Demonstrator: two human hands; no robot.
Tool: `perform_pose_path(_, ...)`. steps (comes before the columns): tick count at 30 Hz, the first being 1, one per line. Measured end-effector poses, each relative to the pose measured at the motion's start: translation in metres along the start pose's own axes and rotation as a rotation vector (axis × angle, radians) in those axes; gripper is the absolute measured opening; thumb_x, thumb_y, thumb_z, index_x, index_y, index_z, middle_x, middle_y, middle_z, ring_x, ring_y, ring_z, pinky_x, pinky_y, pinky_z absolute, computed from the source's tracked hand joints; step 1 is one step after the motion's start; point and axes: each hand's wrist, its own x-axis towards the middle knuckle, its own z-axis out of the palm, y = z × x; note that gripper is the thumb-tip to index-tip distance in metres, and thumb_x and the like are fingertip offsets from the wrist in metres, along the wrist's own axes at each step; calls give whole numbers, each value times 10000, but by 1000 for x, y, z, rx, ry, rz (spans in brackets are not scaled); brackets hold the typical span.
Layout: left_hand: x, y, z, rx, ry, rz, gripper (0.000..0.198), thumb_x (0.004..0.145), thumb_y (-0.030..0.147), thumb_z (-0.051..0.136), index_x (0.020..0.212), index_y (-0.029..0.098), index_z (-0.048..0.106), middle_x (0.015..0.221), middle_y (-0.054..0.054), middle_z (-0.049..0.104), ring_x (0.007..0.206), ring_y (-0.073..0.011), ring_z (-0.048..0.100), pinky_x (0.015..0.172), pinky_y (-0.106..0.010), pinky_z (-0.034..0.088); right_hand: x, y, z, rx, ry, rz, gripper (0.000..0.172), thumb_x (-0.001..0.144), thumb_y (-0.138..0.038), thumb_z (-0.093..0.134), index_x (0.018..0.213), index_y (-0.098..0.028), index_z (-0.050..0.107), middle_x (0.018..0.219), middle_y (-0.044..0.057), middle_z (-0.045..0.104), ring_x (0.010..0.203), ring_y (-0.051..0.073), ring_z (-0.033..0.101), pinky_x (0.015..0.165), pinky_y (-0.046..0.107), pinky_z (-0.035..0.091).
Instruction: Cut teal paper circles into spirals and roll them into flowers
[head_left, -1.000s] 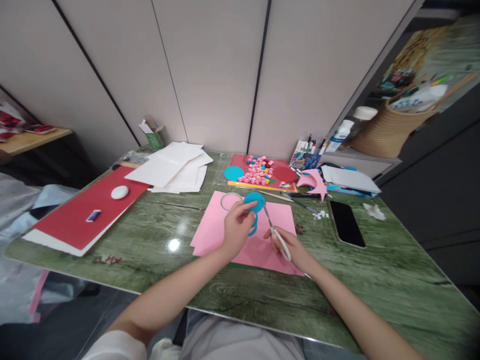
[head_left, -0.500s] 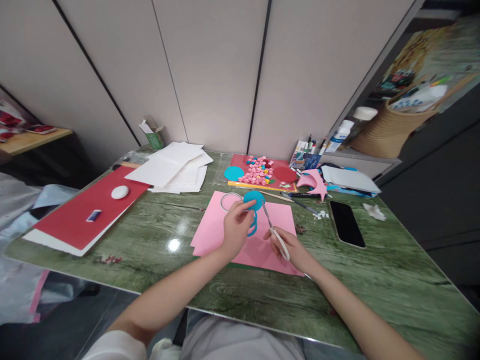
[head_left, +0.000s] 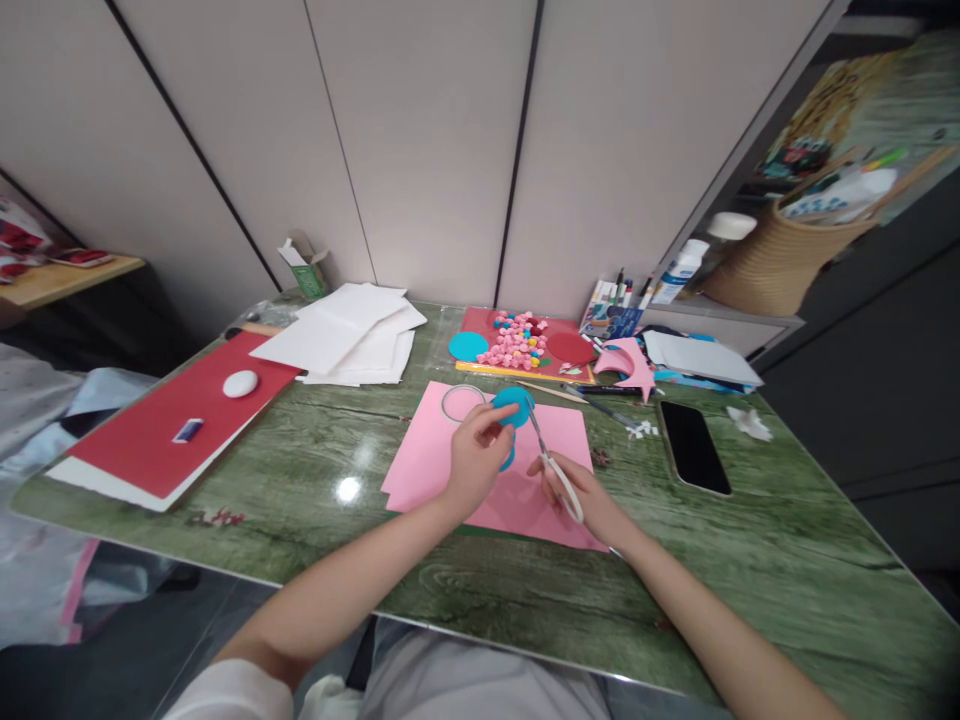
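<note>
Between the fingers of my left hand (head_left: 478, 448) is a blue paper circle (head_left: 512, 404), held above pink paper sheets (head_left: 427, 460). A strip of the same blue paper hangs below it, partly hidden by the fingers. My right hand (head_left: 581, 492) is closed around white-handled scissors (head_left: 564, 488), whose blades point up and meet the circle's right edge. Beyond the left hand, a thin ring (head_left: 463, 403) lies on the pink paper.
A red sheet with pink paper pieces (head_left: 514, 343) lies behind. White sheets (head_left: 334, 335) and red paper (head_left: 180, 420) are at the left. A phone (head_left: 694, 447), pink scraps (head_left: 626, 365) and a pen box (head_left: 611, 308) stand or lie at the right.
The blue circle has shifted slightly right and down with my left hand. Less of the hanging blue strip shows now. The scissors have moved slightly right.
</note>
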Motion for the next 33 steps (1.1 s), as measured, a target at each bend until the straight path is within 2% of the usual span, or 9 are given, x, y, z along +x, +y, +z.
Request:
perform_pose_path(10, 0, -2, -1, -51, -2, -6, 219, 771, 211, 523, 944, 175, 651, 949, -77, 581, 877, -161, 547, 748, -266, 437, 1, 2, -2, 9, -11, 9, 340, 838, -478, 427, 912, -161, 527, 543, -52, 394, 482, 92, 383, 469, 221, 318)
perform_pose_path(17, 1, -4, -3, -32, 20, 7, 201, 779, 205, 508, 908, 173, 659, 932, -70, 582, 869, -153, 543, 734, -256, 433, 1, 3, -2, 30, -19, 18, 328, 830, -475, 438, 901, -165, 522, 544, -56, 403, 471, 85, 379, 463, 213, 311)
perform_pose_path(27, 2, -4, -1, -95, 46, -3, 221, 762, 224, 550, 960, 189, 642, 944, -63, 551, 883, -152, 536, 742, -261, 444, 1, 4, -2, 34, -23, 21, 318, 832, -463, 442, 901, -164, 525, 540, -56, 400, 460, 82, 370, 454, 212, 301)
perform_pose_path(33, 1, -3, 0, -62, 15, 3, 216, 754, 202, 553, 947, 170, 646, 911, -67, 552, 837, -142, 533, 734, -261, 437, 1, 4, -3, 18, -21, -17, 317, 842, -454, 435, 921, -162, 529, 558, -46, 415, 496, 93, 398, 489, 225, 331)
